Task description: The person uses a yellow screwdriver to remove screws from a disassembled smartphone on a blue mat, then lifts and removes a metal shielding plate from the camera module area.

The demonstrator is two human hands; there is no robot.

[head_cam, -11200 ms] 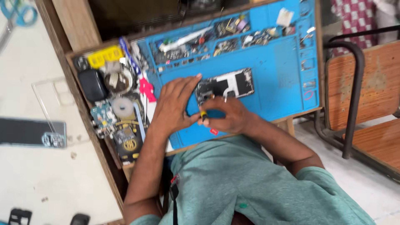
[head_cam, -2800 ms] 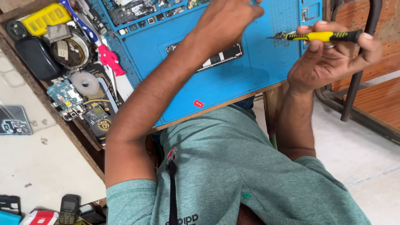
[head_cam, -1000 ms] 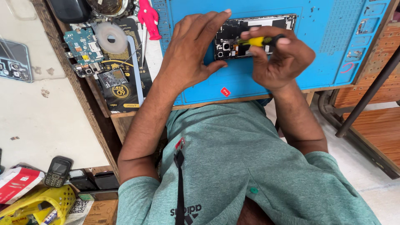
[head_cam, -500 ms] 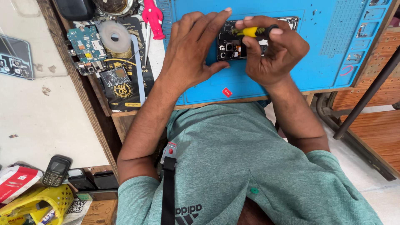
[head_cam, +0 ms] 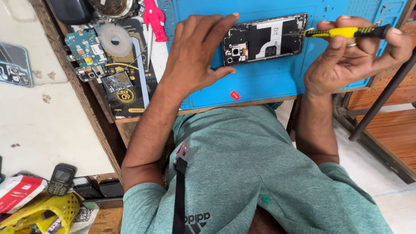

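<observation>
Screwdriver (head_cam: pixel 346 31) in right hand (head_cam: pixel 351 60), tip prob. touching opened phone (head_cam: pixel 265 39).

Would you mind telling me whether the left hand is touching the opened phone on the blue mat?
Touching. In the head view the left hand lies flat on the blue mat, its fingertips pressed against the end of the opened phone.

The scene is bright and evenly lit by soft, diffuse daylight with no single strong source. Shadows are faint: a soft one lies under the left hand (head_cam: pixel 197 54) on the blue mat (head_cam: pixel 268 82), and another beneath the worktop (head_cam: pixel 130 125) edge. The opened phone (head_cam: pixel 264 39) shows slight sheen but no harsh glare. Focus is sharp across the centre. The wide lens bends straight lines towards the edges, and the corners look slightly softer.
</observation>
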